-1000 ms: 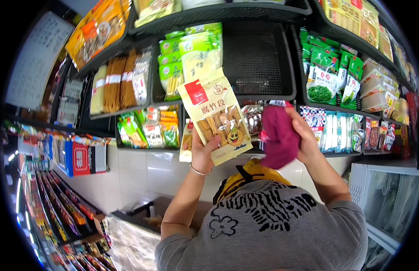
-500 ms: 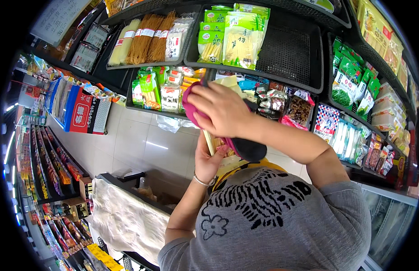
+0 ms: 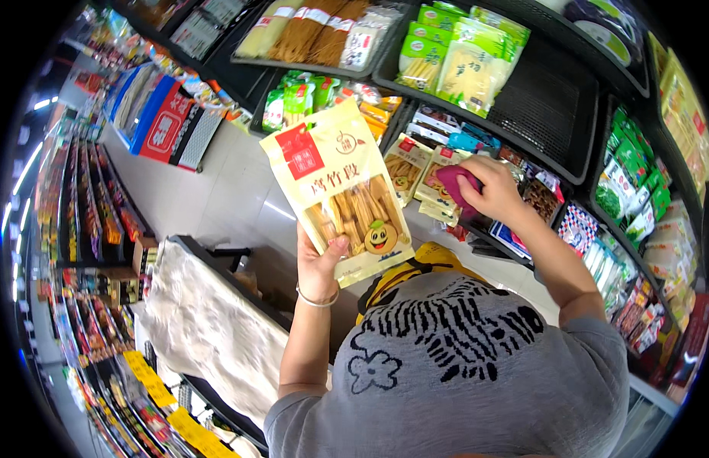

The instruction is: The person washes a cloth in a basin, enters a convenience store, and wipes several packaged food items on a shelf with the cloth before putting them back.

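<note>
My left hand (image 3: 318,263) grips a cream packet of dried beancurd sticks (image 3: 354,202) by its lower left edge, thumb on the front. The packet is raised, its printed front and clear window facing up. It has a red square and a smiling cartoon figure. To the right, my right hand (image 3: 495,195) is closed on a magenta cloth (image 3: 457,191) over the lower shelf bin. Beneath and beside the cloth are similar cream packets (image 3: 406,166), partly covered by it. Whether the cloth touches them I cannot tell.
Above is a black tray (image 3: 549,103) with green-and-white packets (image 3: 473,65) at its left. Noodle bundles (image 3: 320,30) fill another tray. A pale cloth-covered surface (image 3: 209,320) stands at my left. Farther left are a red-and-blue bin (image 3: 167,122) and snack shelves (image 3: 95,206).
My right hand and the cloth have moved off the held packet, rightward to the lower bin. My left hand has raised the packet and turned its front up. The view has shifted.
</note>
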`<move>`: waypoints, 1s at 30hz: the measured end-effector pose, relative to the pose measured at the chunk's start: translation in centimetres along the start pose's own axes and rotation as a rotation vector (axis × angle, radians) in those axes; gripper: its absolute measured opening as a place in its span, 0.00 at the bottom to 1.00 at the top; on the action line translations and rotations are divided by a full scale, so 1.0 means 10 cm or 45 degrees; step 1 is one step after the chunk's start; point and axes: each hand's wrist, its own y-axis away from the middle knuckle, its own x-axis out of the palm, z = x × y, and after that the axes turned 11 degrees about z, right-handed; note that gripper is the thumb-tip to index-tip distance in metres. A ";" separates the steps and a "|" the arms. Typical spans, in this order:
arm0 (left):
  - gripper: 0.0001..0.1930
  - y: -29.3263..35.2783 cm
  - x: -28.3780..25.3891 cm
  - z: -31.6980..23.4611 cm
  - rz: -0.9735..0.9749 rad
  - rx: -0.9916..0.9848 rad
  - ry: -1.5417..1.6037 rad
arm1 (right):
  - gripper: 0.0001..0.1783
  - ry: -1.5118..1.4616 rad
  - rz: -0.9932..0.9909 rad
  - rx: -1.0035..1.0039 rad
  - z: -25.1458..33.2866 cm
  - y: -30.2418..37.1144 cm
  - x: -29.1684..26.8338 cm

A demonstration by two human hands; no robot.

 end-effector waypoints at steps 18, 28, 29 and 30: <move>0.22 -0.29 0.55 0.17 -0.353 0.155 0.280 | 0.25 0.137 0.036 -0.504 1.15 -0.74 0.38; 0.28 -0.42 0.39 0.01 -0.180 0.190 0.540 | 0.13 0.143 -0.039 -0.703 0.64 -0.05 0.57; 0.28 -0.36 0.31 0.05 -0.184 0.086 0.594 | 0.14 0.103 0.003 -0.509 0.49 -0.01 0.61; 0.28 -0.34 0.23 0.07 -0.128 0.055 0.708 | 0.15 0.061 0.041 -0.311 0.35 0.06 0.63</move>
